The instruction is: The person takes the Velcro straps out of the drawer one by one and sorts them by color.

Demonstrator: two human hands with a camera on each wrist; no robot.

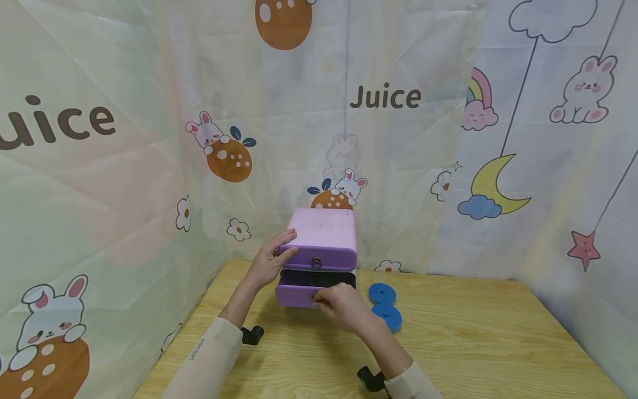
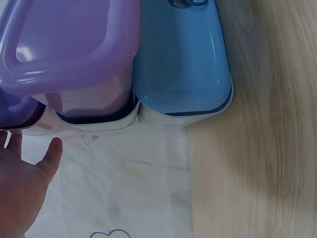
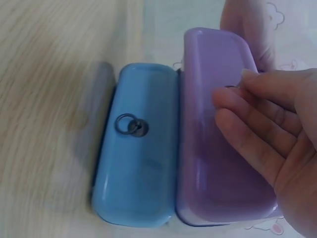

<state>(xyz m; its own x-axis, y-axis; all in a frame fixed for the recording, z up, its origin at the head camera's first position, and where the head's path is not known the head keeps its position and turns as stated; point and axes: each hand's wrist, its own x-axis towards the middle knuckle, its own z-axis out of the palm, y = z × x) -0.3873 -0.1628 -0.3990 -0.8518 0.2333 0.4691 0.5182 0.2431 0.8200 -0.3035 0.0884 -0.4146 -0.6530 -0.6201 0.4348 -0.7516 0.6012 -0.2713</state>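
A small pink chest of drawers stands on the table with ring pulls on its fronts. Its top purple drawer is closed, while the purple drawer beneath it stands partly pulled out, its dark inside showing. In the wrist views a closed blue drawer lies below, nearest the table; the head view hides it. My left hand rests against the chest's upper left side, fingers extended and thumb at the top drawer's front. The fingertips of my right hand pinch the ring pull of the pulled-out drawer, mostly covering it.
Two blue discs lie on the wooden table, right of the chest. Printed cloth hangs behind and at both sides. A black fitting shows beside my left wrist and another black fitting by my right.
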